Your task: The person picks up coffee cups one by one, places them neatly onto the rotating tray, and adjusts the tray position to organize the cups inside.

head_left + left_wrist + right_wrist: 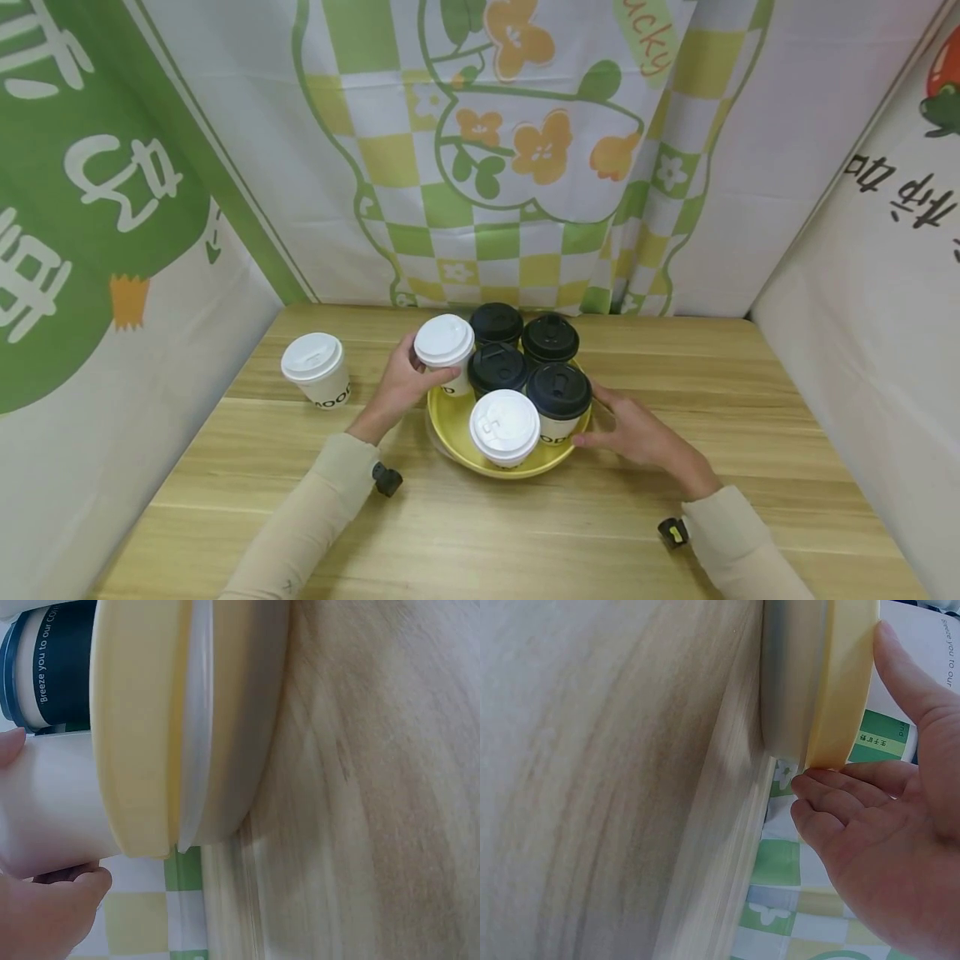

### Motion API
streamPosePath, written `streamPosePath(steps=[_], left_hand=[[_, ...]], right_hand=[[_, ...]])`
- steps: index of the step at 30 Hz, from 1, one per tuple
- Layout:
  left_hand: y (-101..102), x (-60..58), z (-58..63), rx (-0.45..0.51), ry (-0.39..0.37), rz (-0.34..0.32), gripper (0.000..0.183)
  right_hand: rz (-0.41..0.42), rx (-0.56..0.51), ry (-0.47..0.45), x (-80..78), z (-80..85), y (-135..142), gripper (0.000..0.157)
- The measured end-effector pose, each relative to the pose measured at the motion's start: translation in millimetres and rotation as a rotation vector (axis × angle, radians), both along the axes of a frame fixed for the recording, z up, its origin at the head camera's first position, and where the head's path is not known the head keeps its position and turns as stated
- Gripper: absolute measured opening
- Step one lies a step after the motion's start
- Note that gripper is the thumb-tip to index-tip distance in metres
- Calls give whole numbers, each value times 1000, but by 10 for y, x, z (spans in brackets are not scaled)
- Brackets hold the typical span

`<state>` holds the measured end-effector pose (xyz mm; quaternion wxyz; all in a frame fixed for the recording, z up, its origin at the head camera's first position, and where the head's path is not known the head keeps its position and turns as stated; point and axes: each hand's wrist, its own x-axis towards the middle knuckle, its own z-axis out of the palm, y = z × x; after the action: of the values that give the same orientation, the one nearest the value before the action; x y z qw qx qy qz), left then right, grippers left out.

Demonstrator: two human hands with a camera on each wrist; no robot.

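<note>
My left hand [405, 385] grips a white-lidded paper cup [446, 340] at the left side of a round yellow tray [452, 427]. In the left wrist view, the pale body of this cup stands against the tray's rim. My right hand [636, 429] rests at the tray's right edge, its thumb and fingers spread along the rim beside a black-lidded cup [559, 392]. In the right wrist view its fingers look relaxed, touching the yellow rim [844, 697]. Several black-lidded cups [497, 367] and another white-lidded cup [504, 425] crowd the tray.
Apart from the tray, one white-lidded cup [315, 371] stands on the wooden table [525, 533] at the left. A pale base [247, 697] lies under the tray. A checked cloth [495, 242] hangs behind the table's back edge, and printed cloth walls flank both sides.
</note>
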<state>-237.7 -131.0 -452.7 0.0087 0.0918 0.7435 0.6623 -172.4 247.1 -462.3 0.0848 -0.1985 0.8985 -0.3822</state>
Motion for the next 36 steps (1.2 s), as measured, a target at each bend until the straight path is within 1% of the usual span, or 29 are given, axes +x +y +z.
streamPosePath(steps=[10, 20, 30, 36], left_hand=[[15, 12, -11, -13, -12, -14, 85], [26, 28, -30, 0, -22, -13, 85], [28, 34, -53, -23, -33, -18, 85], [20, 44, -39, -32, -46, -26, 87]], right_hand=[[-1, -8, 3, -1, -7, -4, 104], [-9, -10, -3, 14, 2, -20, 104], [-10, -2, 1, 13, -14, -13, 105], [-12, 3, 12, 18, -22, -16, 105]])
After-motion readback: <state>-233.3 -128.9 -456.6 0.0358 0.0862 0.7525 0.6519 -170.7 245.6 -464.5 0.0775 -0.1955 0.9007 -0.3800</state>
